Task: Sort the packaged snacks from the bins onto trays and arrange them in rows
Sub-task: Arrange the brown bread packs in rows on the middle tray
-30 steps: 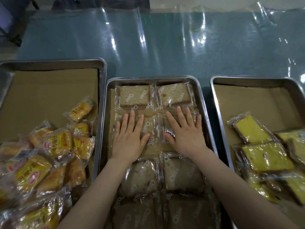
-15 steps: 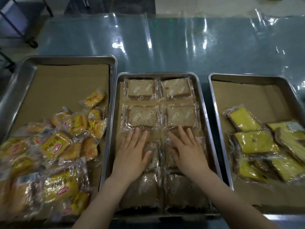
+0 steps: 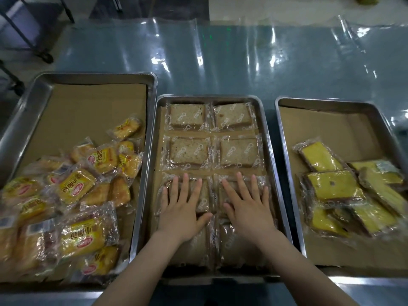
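Pressing flat with straight, spread fingers and grasping nothing, the left hand (image 3: 180, 212) and right hand (image 3: 248, 208) lie on two crinkly, clear-wrapped brown cake packets (image 3: 204, 196) in the steel middle tray (image 3: 268, 151), largely hiding both. Beyond the fingertips, four square brown slices (image 3: 239, 152) sit in two rows. Behind the wrists, the forearms partly cover a last row (image 3: 229, 248), its print blurred.

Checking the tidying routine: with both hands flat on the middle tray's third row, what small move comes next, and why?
Probably draw the left hand and right hand back onto the nearest row and square it: they lie flat on the third row, and the two far rows already sit neat.
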Available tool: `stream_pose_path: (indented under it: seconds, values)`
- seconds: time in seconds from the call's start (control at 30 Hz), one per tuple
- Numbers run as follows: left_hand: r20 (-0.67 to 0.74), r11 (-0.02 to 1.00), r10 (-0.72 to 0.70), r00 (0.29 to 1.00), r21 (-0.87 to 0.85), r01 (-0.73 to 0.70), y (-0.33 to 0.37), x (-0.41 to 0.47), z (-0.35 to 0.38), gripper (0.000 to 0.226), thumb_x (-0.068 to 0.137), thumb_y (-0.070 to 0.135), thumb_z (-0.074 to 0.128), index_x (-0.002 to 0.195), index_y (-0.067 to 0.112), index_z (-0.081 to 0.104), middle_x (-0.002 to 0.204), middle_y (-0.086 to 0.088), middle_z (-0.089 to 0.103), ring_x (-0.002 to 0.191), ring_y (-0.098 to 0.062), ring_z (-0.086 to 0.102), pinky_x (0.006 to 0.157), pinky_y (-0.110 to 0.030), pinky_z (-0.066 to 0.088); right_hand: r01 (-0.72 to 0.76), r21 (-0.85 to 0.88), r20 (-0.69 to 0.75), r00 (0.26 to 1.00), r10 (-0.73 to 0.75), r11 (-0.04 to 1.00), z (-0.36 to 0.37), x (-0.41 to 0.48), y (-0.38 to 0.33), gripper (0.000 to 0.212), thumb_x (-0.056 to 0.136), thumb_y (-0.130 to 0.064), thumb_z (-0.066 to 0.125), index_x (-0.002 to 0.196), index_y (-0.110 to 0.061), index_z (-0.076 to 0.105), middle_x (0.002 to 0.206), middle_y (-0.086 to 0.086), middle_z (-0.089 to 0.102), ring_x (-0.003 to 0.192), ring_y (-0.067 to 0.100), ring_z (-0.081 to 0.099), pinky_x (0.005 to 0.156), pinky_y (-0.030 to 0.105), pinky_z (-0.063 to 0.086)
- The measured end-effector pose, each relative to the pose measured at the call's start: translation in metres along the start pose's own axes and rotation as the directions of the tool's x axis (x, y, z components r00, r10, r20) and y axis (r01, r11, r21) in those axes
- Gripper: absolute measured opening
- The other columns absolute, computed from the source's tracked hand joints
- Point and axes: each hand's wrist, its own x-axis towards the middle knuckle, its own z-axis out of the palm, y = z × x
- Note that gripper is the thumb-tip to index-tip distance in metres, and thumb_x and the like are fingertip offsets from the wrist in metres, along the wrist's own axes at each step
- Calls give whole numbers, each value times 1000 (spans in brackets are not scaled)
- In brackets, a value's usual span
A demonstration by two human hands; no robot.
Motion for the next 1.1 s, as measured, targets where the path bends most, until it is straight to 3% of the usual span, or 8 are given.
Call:
stream_pose_path:
  seconds: [0.13,0.33,0.47,0.63,0.93,1.1]
  values:
    - [1,1000,4,1000,-1,-4,-1,3,-2,89,79,78,19,130,39,-42,140,-1,-48,125,-23,-48,105,-47,-25,15,-9,-3,1000,-15,1000,-4,2,3,58,99,-52,15,144,-46,-21,154,0,-29,136,34,-33,108,55,-19]
    - [-127,998,17,992,-56,-24,-1,-18,-4,84,82,74,17,138,37,-34,146,1,-42,133,-16,-39,109,-41,-20,34,17,-98,995,-32,999,-8,-14,8,61,98,-53,19,146,-44,-17,155,-2,-25,138,26,-33,110,55,-18]
    - [-116,999,41,992,-23,-44,-2,-40,4,79,80,74,9,141,38,-28,148,0,-38,135,-18,-37,112,-43,-15,70,10,-104,992,-69,997,-2,-37,15,63,97,-53,25,142,-50,-19,156,-4,-25,137,22,-35,109,50,-19]
    - [-72,998,33,997,50,-29,0,-56,22,74,79,73,-1,138,39,-32,148,-1,-37,134,-22,-37,110,-45,-19,98,-61,-45,994,-101,993,13,-54,12,61,89,-64,5,142,-47,-19,157,-4,-21,140,27,-27,109,51,-20]
    - [-82,997,63,995,46,-59,-3,-55,25,79,73,77,-11,136,37,-36,148,-2,-37,131,-19,-41,107,-42,-23,86,-116,-105,990,-99,989,18,-62,8,71,86,-71,6,146,-42,-19,157,-1,-20,140,27,-29,105,53,-24]
    - [-86,998,55,995,28,-52,-4,-60,26,79,74,76,-12,138,35,-35,149,-3,-35,129,-16,-44,105,-40,-26,46,-78,-60,997,-51,996,25,-67,8,72,83,-74,0,145,-43,-22,156,0,-25,139,27,-30,107,54,-21]
